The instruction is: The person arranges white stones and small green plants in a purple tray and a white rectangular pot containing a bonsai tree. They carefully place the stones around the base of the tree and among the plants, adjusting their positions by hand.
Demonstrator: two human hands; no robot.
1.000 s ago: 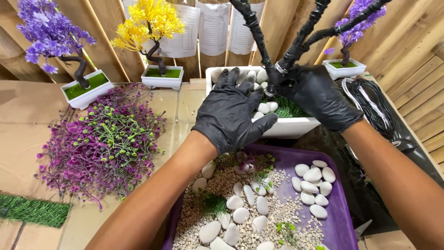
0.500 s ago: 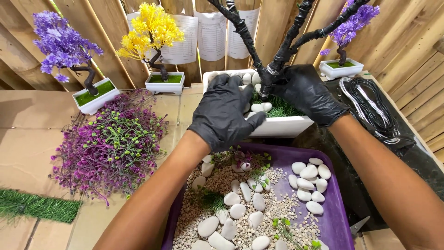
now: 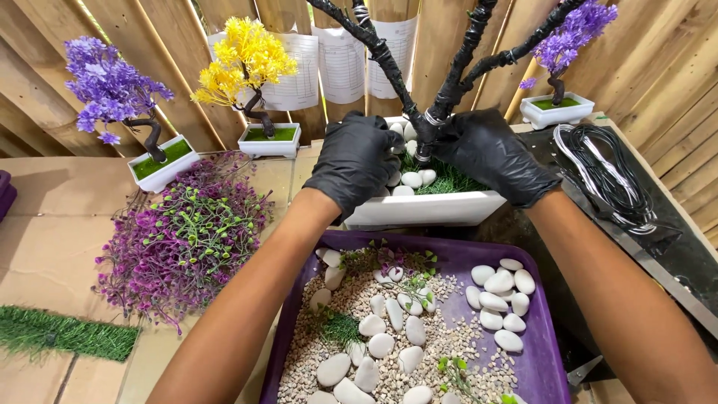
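- The black wrapped tree (image 3: 449, 82) is running out past the top edge, so its branch tips are not showing.
- The left hand (image 3: 355, 161) is covering the left end of the white planter (image 3: 426, 208); what its fingertips are touching is staying hidden.
- The right hand (image 3: 490, 153) is closing around the trunk base, hiding it and the pebbles behind.
- The purple tray (image 3: 542, 359) is being cut off by the bottom edge.
- The print on the paper sheets (image 3: 340, 63) is reading too small to make out.
- The grass strip (image 3: 63, 333) is slipping off the left edge.
- A purple thing (image 3: 6, 194) at the left edge is showing too little to identify.
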